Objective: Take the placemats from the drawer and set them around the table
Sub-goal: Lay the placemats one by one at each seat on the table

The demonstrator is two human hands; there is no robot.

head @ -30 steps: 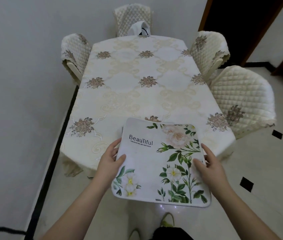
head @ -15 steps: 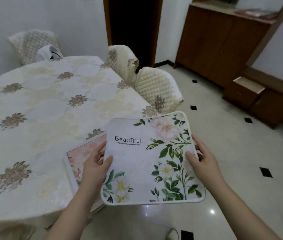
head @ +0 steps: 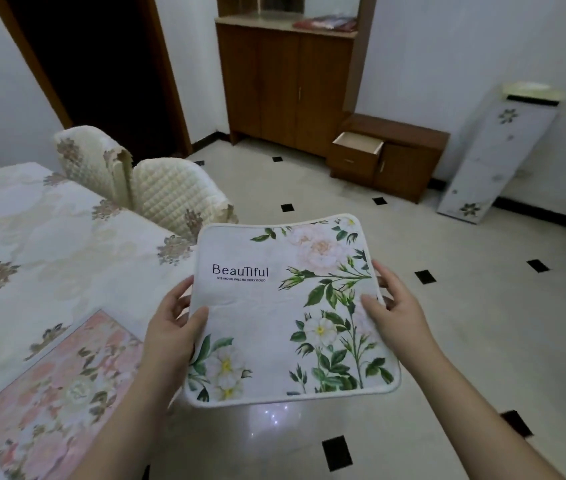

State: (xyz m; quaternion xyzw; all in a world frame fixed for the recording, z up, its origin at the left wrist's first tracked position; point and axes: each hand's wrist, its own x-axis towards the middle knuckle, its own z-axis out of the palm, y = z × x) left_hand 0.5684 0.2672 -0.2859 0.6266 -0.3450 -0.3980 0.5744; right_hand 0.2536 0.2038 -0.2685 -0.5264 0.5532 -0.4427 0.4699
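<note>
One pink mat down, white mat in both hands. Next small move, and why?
Probably carry the white mat left, back over the table, toward the bare spot by the chairs. Both the left hand and right hand hold it over the floor; the pink mat fills the near place.

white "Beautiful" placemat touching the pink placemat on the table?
Apart. Head view: white placemat is held off the table edge; left hand and bare tablecloth separate it from the pink placemat.

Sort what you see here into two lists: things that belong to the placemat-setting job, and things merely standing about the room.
Job: white floral placemat held by left hand and right hand; pink placemat; table; open drawer.

Standing about: tall cabinet; quilted chairs; leaning white panel.
</note>
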